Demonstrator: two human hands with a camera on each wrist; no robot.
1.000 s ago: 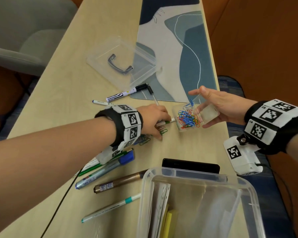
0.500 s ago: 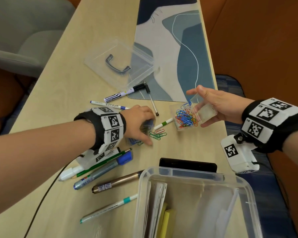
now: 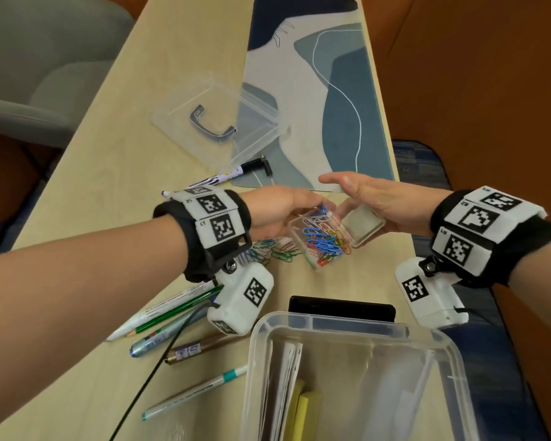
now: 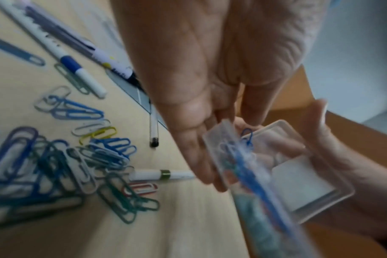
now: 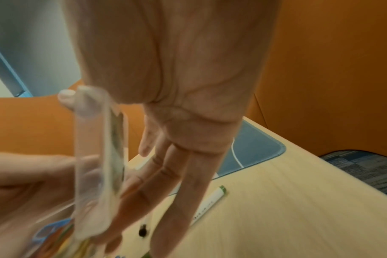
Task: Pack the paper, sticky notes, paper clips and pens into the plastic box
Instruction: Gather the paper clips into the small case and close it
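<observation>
A small clear clip case (image 3: pixel 318 246) (image 4: pixel 219 139) with coloured paper clips hangs tilted above the table, lid (image 3: pixel 361 226) (image 4: pixel 298 174) (image 5: pixel 95 165) swung open. My right hand (image 3: pixel 372 198) (image 5: pixel 188 122) holds it, fingers under the lid, thumb at its far edge. My left hand (image 3: pixel 277 211) (image 4: pixel 199 87) meets the case's left rim with straight fingers. Loose paper clips (image 3: pixel 271 249) (image 4: pixel 66 165) lie on the table below it. Several pens (image 3: pixel 172 313) lie at the lower left. The plastic box (image 3: pixel 331 323) stands nearest, with paper (image 3: pixel 287 377) and yellow sticky notes (image 3: pixel 303 415) inside.
The box's clear lid with a grey handle (image 3: pixel 217 125) lies further back, partly on a blue-and-white desk mat (image 3: pixel 315 90). A black phone (image 3: pixel 341 308) lies behind the box. A black-capped marker (image 3: pixel 233 173) and a green-banded pen (image 4: pixel 164 174) lie near the clips. The table's right edge runs under my right wrist.
My left hand has left the loose clips on the table and moved right to the case. My right hand has kept hold of the case.
</observation>
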